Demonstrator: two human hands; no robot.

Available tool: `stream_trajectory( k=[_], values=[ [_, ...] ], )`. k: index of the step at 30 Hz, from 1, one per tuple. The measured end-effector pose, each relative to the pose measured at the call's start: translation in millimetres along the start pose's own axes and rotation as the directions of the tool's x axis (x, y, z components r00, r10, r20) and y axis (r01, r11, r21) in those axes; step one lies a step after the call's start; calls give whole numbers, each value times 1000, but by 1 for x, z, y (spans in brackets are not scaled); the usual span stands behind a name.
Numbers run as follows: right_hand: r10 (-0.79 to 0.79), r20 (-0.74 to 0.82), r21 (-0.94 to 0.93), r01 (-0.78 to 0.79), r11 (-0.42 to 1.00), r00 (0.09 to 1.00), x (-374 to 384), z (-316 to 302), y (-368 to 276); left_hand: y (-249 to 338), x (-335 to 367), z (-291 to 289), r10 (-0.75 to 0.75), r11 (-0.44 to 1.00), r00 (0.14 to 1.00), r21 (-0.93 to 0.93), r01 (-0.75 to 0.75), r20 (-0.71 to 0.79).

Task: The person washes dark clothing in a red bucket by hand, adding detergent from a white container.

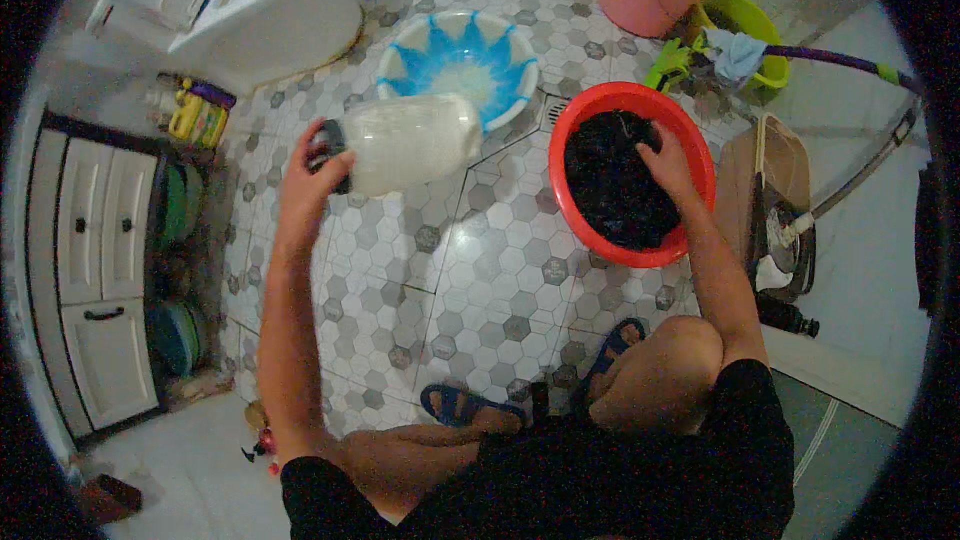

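Note:
My left hand [318, 162] is closed round the dark end of a large translucent jar [412, 143] with whitish contents. The jar lies sideways in the air, its far end in front of a white basin [389, 68] patterned with blue inside. Something pale lies in the bottom of that basin. On my right, a red basin [566, 202] on the floor holds a heap of black cloth [615, 185]. My right hand [668, 160] reaches over its right rim, with thumb and fingers curled into the cloth; the fingertips are partly hidden.
A floor drain [553, 112] lies between the basins. Behind the red one are green gloves [672, 62], a pink bucket [645, 0] and a mop handle [860, 62]. A white toilet [270, 15] stands far left, near a yellow bottle [198, 120] and a white cabinet [105, 360].

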State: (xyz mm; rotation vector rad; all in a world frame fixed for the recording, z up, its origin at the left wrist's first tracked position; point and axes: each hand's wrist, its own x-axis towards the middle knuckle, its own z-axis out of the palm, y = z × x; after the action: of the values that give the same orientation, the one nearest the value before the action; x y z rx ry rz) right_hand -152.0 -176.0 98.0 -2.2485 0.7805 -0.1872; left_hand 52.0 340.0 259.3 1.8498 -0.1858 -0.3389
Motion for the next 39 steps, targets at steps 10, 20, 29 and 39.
stream_trajectory(
  k=[10, 20, 29, 39],
  values=[
    [-132, 669, 742, -667, 59, 732, -63, -16, -19, 12, 21, 194, -88, 953, 892, -222, 205, 444],
    [-57, 516, 851, -519, -87, 855, -83, -45, -12, 22, 16, 291, 277, 950, 746, -56, -308, 606],
    [98, 430, 886, -398, -239, 898, -86, -34, 19, 32, 6, 346, 552, 776, 696, 22, -630, 460],
    [104, 194, 946, -214, 244, 975, -74, -44, 49, -15, 33, 366, -123, 962, 754, -110, 251, 645]
  ],
)
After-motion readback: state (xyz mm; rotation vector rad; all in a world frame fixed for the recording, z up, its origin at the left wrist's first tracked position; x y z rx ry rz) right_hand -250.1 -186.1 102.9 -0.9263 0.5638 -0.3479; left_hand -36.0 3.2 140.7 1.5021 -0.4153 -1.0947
